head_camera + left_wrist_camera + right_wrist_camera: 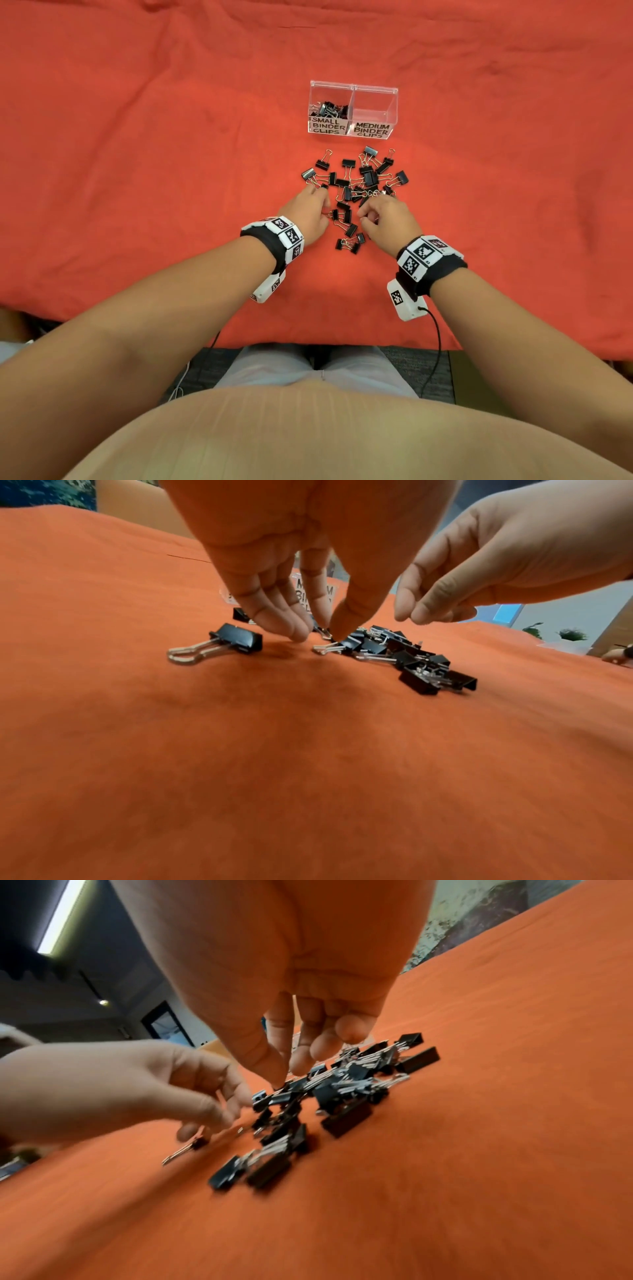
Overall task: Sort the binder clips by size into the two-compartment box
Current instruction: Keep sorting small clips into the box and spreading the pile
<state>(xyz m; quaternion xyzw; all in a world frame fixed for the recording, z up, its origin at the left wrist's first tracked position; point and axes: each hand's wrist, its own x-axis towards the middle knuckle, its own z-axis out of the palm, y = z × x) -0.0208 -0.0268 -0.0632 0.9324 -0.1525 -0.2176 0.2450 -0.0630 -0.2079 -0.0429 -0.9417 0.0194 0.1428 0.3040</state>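
A clear two-compartment box (pixel 352 89) stands at the back. Its left part, labelled small, holds several small black clips (pixel 329 108); its right part (pixel 375 111), labelled medium, holds none. Loose black binder clips (pixel 363 178) of both sizes lie scattered in front of it. My left hand (pixel 323 207) is at the pile's near left, and in the left wrist view its thumb and forefinger (pixel 329 630) pinch a small clip. My right hand (pixel 364 212) hovers over the pile's near right with curled fingers (pixel 286 1077) touching the clips (pixel 329 1093); a grip is not discernible.
A red cloth (pixel 137 137) covers the whole table, with its near edge (pixel 308 342) by my lap. One medium clip (pixel 240 639) lies apart, left of my left fingers. Black cables hang from both wrist cameras.
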